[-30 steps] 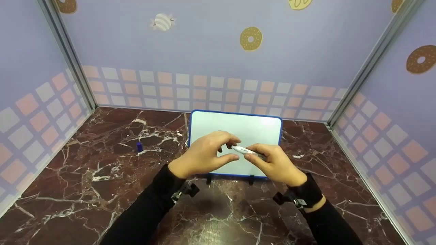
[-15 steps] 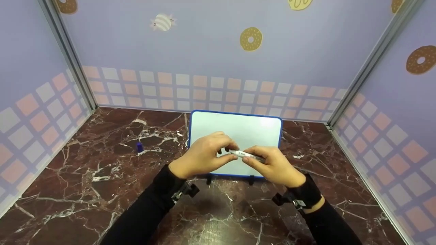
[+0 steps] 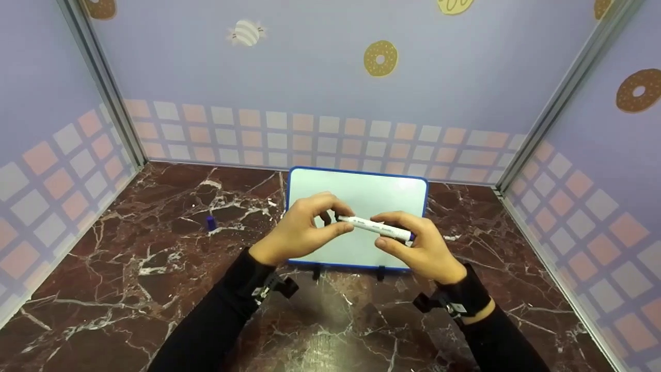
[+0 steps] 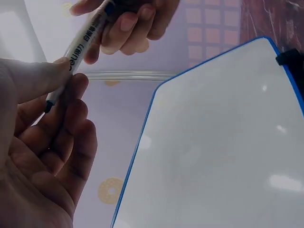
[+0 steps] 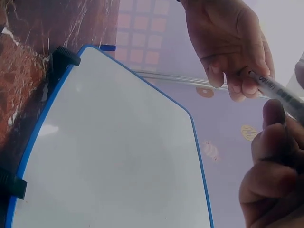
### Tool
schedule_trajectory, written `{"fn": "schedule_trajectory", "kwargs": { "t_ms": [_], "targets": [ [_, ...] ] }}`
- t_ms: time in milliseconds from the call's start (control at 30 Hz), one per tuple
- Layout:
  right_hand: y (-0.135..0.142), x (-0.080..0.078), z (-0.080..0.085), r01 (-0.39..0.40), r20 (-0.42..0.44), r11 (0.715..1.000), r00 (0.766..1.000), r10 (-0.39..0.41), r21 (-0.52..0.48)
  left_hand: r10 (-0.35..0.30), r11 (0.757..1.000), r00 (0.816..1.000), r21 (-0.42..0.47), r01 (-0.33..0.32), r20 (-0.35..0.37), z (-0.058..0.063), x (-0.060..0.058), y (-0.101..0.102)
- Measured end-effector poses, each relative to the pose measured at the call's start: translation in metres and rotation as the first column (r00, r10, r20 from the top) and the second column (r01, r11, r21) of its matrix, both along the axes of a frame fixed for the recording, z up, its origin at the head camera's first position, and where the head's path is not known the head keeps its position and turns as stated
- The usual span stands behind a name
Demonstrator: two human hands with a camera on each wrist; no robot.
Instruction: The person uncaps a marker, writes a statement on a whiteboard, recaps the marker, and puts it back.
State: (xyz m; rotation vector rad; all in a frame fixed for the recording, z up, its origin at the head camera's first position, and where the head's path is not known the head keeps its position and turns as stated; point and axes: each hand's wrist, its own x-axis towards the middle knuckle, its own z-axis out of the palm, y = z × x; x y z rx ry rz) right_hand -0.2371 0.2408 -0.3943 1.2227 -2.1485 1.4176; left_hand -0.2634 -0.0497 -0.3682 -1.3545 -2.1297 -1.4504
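My left hand (image 3: pixel 302 227) pinches a white whiteboard marker (image 3: pixel 379 227) near its uncapped end, between thumb and index finger. In the left wrist view, the dark tip (image 4: pixel 48 107) pokes out past the thumb. Around the rear part of the marker, my right hand (image 3: pixel 426 248) has its index finger above and its thumb below, spread apart. The right fingers (image 5: pixel 273 147) are loosely bent beside the pen in the right wrist view. A purple-blue end shows near the right palm. Behind both hands stands a blue-framed whiteboard (image 3: pixel 356 196), with no writing visible.
A purple-blue cap (image 3: pixel 210 223) stands on the dark marbled table (image 3: pixel 155 289), left of the board. Black feet (image 3: pixel 381 273) support the board's lower edge. Patterned panels (image 3: pixel 310 67) enclose the back and both sides.
The left hand has shifted slightly left and taken a pinch on the marker's tip end. The right fingers have spread, so more of the marker shows. Cap and board have stayed put.
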Motion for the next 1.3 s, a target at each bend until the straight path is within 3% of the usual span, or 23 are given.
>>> {"fn": "schedule_trajectory", "kwargs": {
  "t_ms": [133,300,467,667,900,1067,1167,1233,1300],
  "targets": [
    [0.000,0.000,0.000,-0.035,0.029,0.999,0.999,0.036,-0.034,-0.003,0.999,0.995,0.037,0.000,0.101,-0.001,0.002,0.001],
    [-0.001,-0.003,-0.001,-0.104,-0.005,0.993,0.995,0.104,-0.053,-0.022,0.999,0.990,0.031,0.018,0.138,-0.005,0.004,0.008],
    [-0.003,-0.002,-0.001,-0.094,-0.034,0.994,0.995,0.092,-0.056,-0.050,0.999,0.981,0.030,0.045,0.186,-0.012,0.005,0.018],
    [-0.004,0.000,0.000,-0.071,-0.033,0.996,0.997,0.069,-0.061,-0.054,0.998,0.976,0.023,0.050,0.210,-0.018,0.006,0.023],
    [-0.004,0.000,0.001,-0.140,0.014,0.983,0.990,0.142,-0.115,-0.052,0.999,0.971,0.004,0.053,0.234,-0.020,0.007,0.024],
    [-0.006,0.000,0.001,-0.148,0.032,0.981,0.988,0.153,-0.127,-0.042,0.998,0.966,-0.037,0.053,0.256,-0.018,0.005,0.020],
    [-0.006,0.000,0.001,-0.131,0.031,0.982,0.990,0.136,-0.135,-0.001,0.997,0.974,-0.080,0.019,0.227,-0.015,-0.002,0.013],
    [-0.005,0.000,0.001,-0.117,0.034,0.983,0.992,0.123,-0.143,0.064,0.996,0.977,-0.070,-0.051,0.203,-0.012,-0.009,0.003],
    [-0.005,0.000,0.001,-0.105,0.037,0.984,0.993,0.111,-0.147,0.149,0.988,0.963,0.017,-0.156,0.223,-0.011,-0.018,-0.008]
  ]
}}
